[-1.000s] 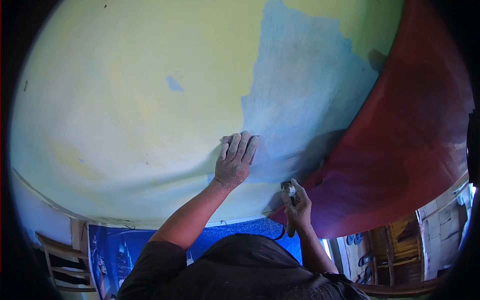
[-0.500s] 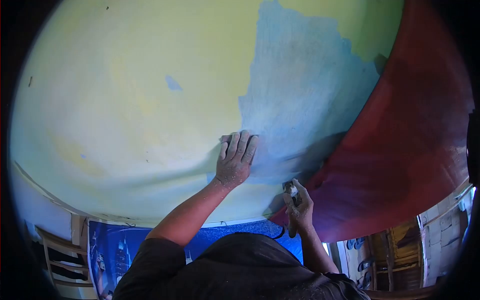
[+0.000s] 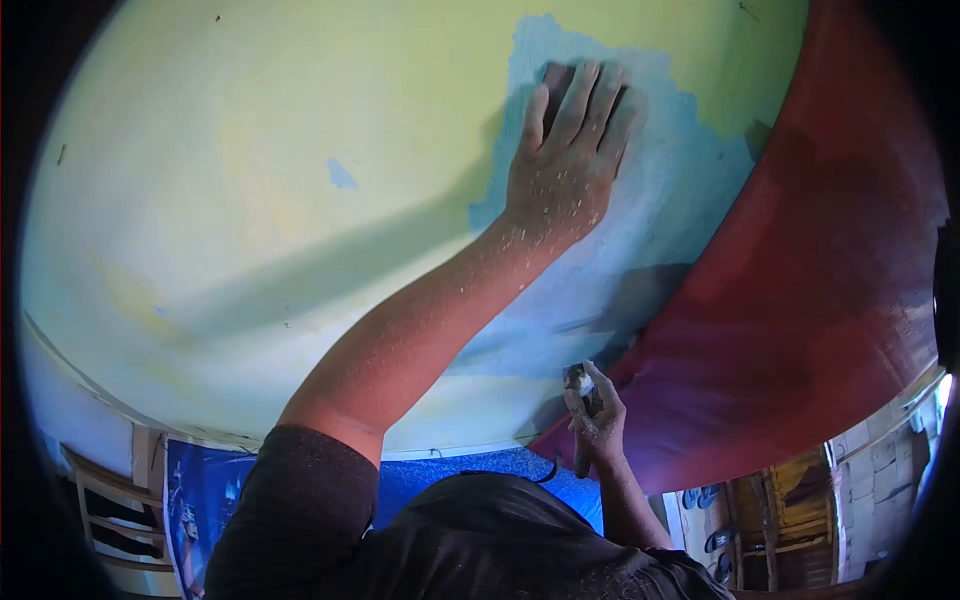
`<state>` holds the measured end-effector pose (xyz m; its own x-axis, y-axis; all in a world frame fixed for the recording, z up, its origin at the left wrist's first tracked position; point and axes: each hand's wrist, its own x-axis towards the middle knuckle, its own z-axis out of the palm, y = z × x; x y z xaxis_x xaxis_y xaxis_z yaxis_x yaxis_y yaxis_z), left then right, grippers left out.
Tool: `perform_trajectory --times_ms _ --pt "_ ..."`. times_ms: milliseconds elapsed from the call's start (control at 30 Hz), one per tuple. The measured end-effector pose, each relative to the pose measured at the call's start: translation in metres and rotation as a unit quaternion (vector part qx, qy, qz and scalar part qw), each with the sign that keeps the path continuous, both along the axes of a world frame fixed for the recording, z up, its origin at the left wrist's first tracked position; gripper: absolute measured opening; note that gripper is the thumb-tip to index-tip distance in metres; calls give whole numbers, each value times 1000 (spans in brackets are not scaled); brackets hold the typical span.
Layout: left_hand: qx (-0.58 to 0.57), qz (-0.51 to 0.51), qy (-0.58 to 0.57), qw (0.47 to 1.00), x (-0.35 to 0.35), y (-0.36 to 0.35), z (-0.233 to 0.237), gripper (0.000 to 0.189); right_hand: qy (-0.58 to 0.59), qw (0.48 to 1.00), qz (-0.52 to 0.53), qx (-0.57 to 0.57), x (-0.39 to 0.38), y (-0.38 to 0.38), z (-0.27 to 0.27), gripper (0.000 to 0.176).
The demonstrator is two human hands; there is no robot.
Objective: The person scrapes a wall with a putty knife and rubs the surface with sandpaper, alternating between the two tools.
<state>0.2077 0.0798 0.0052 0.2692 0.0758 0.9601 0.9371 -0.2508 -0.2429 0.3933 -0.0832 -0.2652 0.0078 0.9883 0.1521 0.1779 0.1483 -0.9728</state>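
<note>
My left hand is dusty and presses flat on a large curved painted surface, over its light-blue patch. Under the fingers is a dark piece of sandpaper, its edge showing between thumb and forefinger. My right hand is lower down, close to where the pale area meets the red area. It is closed around a small dusty hand tool with a dark, squarish top and a long handle; its exact kind is unclear.
A blue printed sheet lies below the painted surface's lower edge. Wooden shelves stand at the lower left. Several sandals and a wooden frame show at the lower right, beside a block wall.
My left hand has slid up and to the right with the sandpaper, from the blue patch's lower left edge to its upper part. My right hand stays nearly in place.
</note>
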Motion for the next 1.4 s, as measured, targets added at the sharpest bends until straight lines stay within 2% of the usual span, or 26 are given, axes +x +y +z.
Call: perform_trajectory --times_ms 100,233,367,533,733,967,1133,1233,1333,1367,1400 --pt "15 16 -9 1000 -2 10 5 49 -7 999 -8 32 0 1 -9 59" --pt "-1 17 -7 1000 -16 11 -14 51 5 1000 -22 0 -7 -5 4 60" --pt "-53 53 28 997 -30 -11 -59 54 27 999 -26 -19 -11 -10 12 60" --pt "-119 72 62 988 -48 -44 -116 58 30 999 -15 10 -9 -10 12 60" --pt "-144 115 83 979 -64 -71 -196 56 15 998 17 53 9 2 -14 60" --pt "-207 154 148 955 -73 -92 -270 66 34 998 51 -23 10 -3 3 63" --pt "-243 137 144 949 -67 -99 -265 58 40 996 70 29 9 -3 6 73" --pt "-213 123 134 960 -71 -97 -268 54 27 997 65 32 9 -3 14 78" --pt "-245 109 103 958 -79 -108 -265 54 8 997 59 54 12 2 18 80" --pt "-244 63 70 965 -85 -115 -259 47 0 996 60 68 8 1 18 80" --pt "-252 73 61 963 -91 -123 -255 46 3 996 58 69 5 -1 21 81"
